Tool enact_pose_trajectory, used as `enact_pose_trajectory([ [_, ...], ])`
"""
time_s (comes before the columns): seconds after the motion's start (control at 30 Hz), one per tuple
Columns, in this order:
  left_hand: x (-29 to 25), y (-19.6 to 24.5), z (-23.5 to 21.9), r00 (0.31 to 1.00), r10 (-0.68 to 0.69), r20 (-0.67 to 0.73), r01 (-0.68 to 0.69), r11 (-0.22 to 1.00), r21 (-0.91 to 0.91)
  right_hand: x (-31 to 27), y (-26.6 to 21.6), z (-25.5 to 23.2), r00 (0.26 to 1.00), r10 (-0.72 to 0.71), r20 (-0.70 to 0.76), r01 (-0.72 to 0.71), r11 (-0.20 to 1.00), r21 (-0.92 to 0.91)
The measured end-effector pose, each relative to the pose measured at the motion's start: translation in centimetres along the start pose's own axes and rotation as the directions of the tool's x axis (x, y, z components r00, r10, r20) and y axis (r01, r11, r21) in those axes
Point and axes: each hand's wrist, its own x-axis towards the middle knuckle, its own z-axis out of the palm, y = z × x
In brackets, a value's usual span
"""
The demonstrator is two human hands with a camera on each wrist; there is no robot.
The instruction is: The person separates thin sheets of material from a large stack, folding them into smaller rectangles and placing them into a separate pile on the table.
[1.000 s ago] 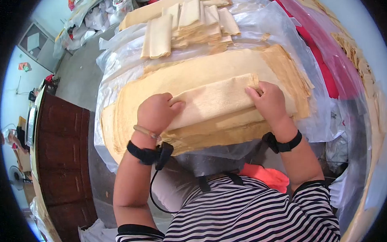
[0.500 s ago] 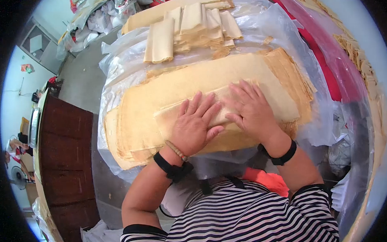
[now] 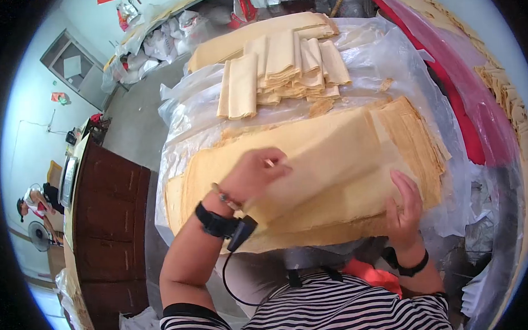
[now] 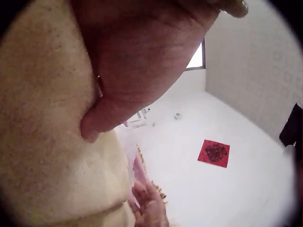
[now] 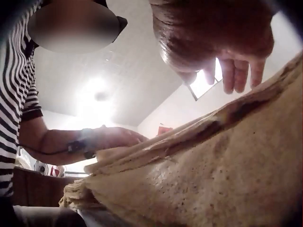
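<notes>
A broad stack of tan, cloth-like sheets point(image 3: 312, 221) lies on the plastic-covered table. My left hand point(image 3: 255, 174) pinches the left part of a thin top sheet point(image 3: 339, 145), which is blurred and raised. In the left wrist view the thumb of the left hand point(image 4: 137, 61) lies against the tan material point(image 4: 52, 123). Beside the stack's front right part is my right hand point(image 3: 404, 212), its fingers extended and apart, gripping nothing. The right wrist view has the right hand point(image 5: 218, 42) above the layered edge point(image 5: 189, 137).
Folded tan pieces point(image 3: 280, 59) are piled behind the stack, with another long pile point(image 3: 259, 37) farther back. Red cloth point(image 3: 463, 129) under clear plastic runs along the right. A dark wooden cabinet point(image 3: 109, 228) stands at the left; a person point(image 3: 38, 202) is beyond it.
Both hands were flat on a folded strip half a second ago. The left has risen with a sheet, the right has moved right and toward the body, and the head view has shifted.
</notes>
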Motion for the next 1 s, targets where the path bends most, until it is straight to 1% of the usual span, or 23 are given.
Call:
enact_pose_trajectory([
  [0.03,0.8,1.0,-1.3,0.999,0.009,-0.044,-0.007,0.999,0.045,-0.9,0.3,-0.8,1.0,-0.004,-0.016,0.004,1.0,-0.012],
  [0.07,2.1,0.5,-2.7,0.991,0.029,-0.134,-0.034,0.999,-0.037,-2.0,0.3,-1.5,1.0,-0.002,-0.003,0.001,0.999,-0.05],
  [0.1,3.3,1.8,-4.6,0.984,0.017,-0.177,-0.019,1.0,-0.013,-3.0,0.2,-2.1,1.0,0.002,0.01,-0.001,0.996,-0.09],
  [0.17,8.1,0.3,-8.6,0.935,-0.003,-0.355,0.02,0.999,0.046,-3.9,0.2,-2.6,0.999,0.017,0.051,-0.013,0.996,-0.089],
  [0.23,12.6,-0.7,-12.3,0.931,-0.014,-0.364,-0.069,0.974,-0.214,-4.7,-0.7,-2.7,0.993,0.04,0.112,-0.039,0.999,-0.011],
  [0.27,15.5,-3.0,-15.4,0.875,0.027,-0.483,-0.022,1.0,0.016,-5.3,-1.1,-2.5,0.984,0.047,0.173,-0.056,0.997,0.047],
  [0.3,16.2,-3.2,-16.4,0.792,0.037,-0.61,0.152,0.955,0.255,-5.9,-1.2,-2.0,0.973,0.05,0.227,-0.075,0.992,0.104],
  [0.33,16.1,-3.6,-17.5,0.742,0.282,-0.609,0.26,0.715,0.649,-6.5,-1.1,-1.5,0.96,0.051,0.276,-0.098,0.982,0.159],
  [0.37,15.6,-3.7,-17.2,0.716,0.323,-0.619,0.202,0.752,0.627,-7.2,-1.2,-1.1,0.938,0.061,0.342,-0.134,0.972,0.193],
  [0.4,14.4,-4.0,-16.2,0.688,0.36,-0.631,0.145,0.783,0.605,-8.0,-1.2,-0.5,0.911,0.066,0.408,-0.172,0.958,0.228],
  [0.47,8.9,-0.8,-9.9,0.835,0.311,-0.455,-0.047,0.863,0.503,-9.8,-0.4,0.5,0.833,0.069,0.549,-0.226,0.948,0.224],
  [0.5,4.7,1.8,-5.3,0.878,0.323,-0.353,-0.173,0.903,0.394,-10.8,0.3,1.2,0.779,0.069,0.624,-0.234,0.954,0.187],
  [0.53,1.8,-0.2,-2.9,0.899,0.355,-0.257,-0.278,0.916,0.291,-11.5,0.9,1.8,0.717,0.061,0.694,-0.231,0.961,0.154],
  [0.57,-2.2,1.1,0.1,0.952,0.273,-0.134,-0.228,0.933,0.278,-12.3,1.2,2.4,0.625,0.117,0.772,-0.252,0.966,0.058],
  [0.6,-5.5,0.3,2.5,0.968,0.249,0.015,-0.245,0.936,0.254,-13.1,1.5,3.0,0.525,0.168,0.835,-0.252,0.967,-0.036],
  [0.63,-8.5,0.4,3.7,0.96,0.192,0.203,-0.214,0.973,0.089,-13.5,1.9,3.7,0.421,0.219,0.88,-0.234,0.964,-0.128],
  [0.67,-11.0,-1.8,5.5,0.931,0.213,0.297,-0.254,0.961,0.108,-13.5,2.2,4.4,0.329,0.209,0.921,-0.236,0.962,-0.134],
  [0.73,-15.1,-2.2,6.6,0.928,0.128,0.351,-0.186,0.973,0.138,-13.5,2.9,5.7,0.132,0.195,0.972,-0.236,0.958,-0.161],
  [0.77,-16.9,-2.8,6.8,0.964,0.026,0.265,-0.088,0.97,0.228,-13.5,3.6,6.7,-0.02,0.215,0.976,-0.3,0.93,-0.211],
  [0.83,-20.0,-4.8,6.6,0.983,-0.17,0.063,0.135,0.92,0.369,-14.3,4.3,7.6,-0.04,0.218,0.975,-0.29,0.931,-0.22],
  [0.93,-23.3,-10.6,5.4,0.974,0.091,-0.209,0.037,0.843,0.537,-16.3,4.9,9.5,-0.028,0.148,0.989,-0.317,0.937,-0.149],
  [0.97,-24.3,-12.0,5.7,0.961,0.127,-0.246,0.064,0.761,0.646,-17.2,5.3,10.9,-0.019,0.098,0.995,-0.32,0.942,-0.099],
  [1.0,-24.6,-13.0,6.4,0.946,0.167,-0.279,0.104,0.659,0.745,-18.6,6.4,13.0,-0.046,-0.009,0.999,-0.38,0.925,-0.009],
])
